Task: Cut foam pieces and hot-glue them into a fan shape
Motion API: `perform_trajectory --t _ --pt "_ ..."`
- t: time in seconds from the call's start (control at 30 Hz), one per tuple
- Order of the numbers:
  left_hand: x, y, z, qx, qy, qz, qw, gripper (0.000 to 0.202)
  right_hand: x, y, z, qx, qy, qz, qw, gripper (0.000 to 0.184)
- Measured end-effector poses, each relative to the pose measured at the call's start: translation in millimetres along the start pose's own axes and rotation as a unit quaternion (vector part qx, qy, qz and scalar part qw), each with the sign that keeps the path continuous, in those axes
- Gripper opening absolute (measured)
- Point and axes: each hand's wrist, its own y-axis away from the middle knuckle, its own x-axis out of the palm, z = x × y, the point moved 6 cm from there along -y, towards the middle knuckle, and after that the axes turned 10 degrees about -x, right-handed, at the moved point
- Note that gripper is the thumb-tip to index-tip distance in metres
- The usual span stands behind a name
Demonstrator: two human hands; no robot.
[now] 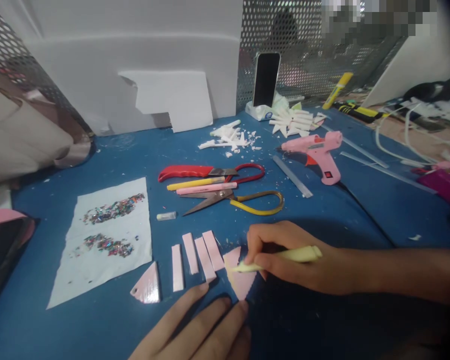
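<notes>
My right hand [281, 255] is closed round a pale yellow marker [298, 254]. Its tip touches a pink triangular piece [242, 282] that lies on the blue table. My left hand [206, 330] is spread flat at the front, one fingertip at the lower point of that triangle and another at the end of a pink strip [206, 260]. More pink strips [177, 267] lie side by side just left of the triangle. Farther left is a glossy pink wedge [148, 286] with a dark spot near one corner.
White paper [108, 270] at left carries two heaps of glitter. Beyond the strips lie yellow-handled scissors [258, 207], a red-handled cutter [187, 172], and pink [206, 188] and yellow pens. A pink glue gun [317, 150] trails its cord at right. A phone [267, 80] stands behind.
</notes>
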Motion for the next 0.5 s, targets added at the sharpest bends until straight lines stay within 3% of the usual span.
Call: perform_trajectory --t 0.07,0.2,0.3,0.5 --pt "0.6 -0.2 -0.1 0.009 -0.006 0.008 1.0 0.026 4.0 -0.1 0.0 0.0 -0.013 0.031 0.999 0.025" --pt "-1.2 -0.2 0.8 0.003 -0.005 0.0 1.0 0.029 0.6 0.0 -0.6 -0.001 -0.001 0.001 1.0 0.025" --pt "0.4 1.5 -0.5 0.012 -0.007 0.007 1.0 0.026 5.7 0.6 -0.4 -0.004 -0.006 0.04 0.999 0.028" --pt "-1.5 1.0 -0.3 -0.005 0.01 -0.003 1.0 0.024 4.1 0.4 -2.1 0.008 -0.029 0.026 0.999 0.025"
